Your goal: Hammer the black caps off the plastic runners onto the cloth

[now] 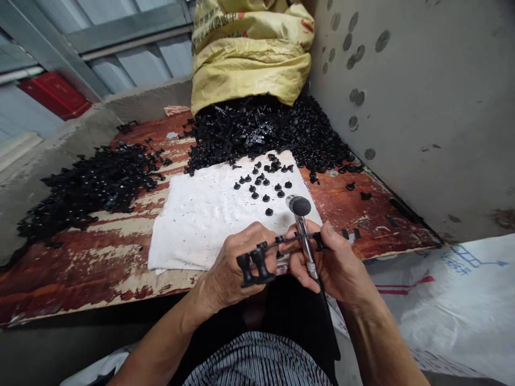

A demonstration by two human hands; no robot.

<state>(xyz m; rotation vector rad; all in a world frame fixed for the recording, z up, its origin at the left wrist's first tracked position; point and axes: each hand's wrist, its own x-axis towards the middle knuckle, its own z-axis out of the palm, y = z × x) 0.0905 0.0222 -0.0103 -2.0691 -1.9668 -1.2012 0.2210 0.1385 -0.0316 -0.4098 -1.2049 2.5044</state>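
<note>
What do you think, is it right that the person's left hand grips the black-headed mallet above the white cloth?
Not quite: the head view shows the black-headed mallet gripped in the right hand, not the left hand. It is indeed above the white cloth.

The sprue point(257, 259) is black plastic, smooth with a slight gloss, like the loose pieces point(257, 134) heaped behind it. The mallet point(304, 241) has a glossy chromed metal shaft and a matt black head point(300, 206), probably rubber. The cloth point(209, 214) is white, soft and matt. The board point(92, 268) is rough wood, its red paint worn and flaking. The sack point(249, 64) is yellow woven plastic, faintly glossy; the wall point(410, 107) is matt, rough plaster.
</note>
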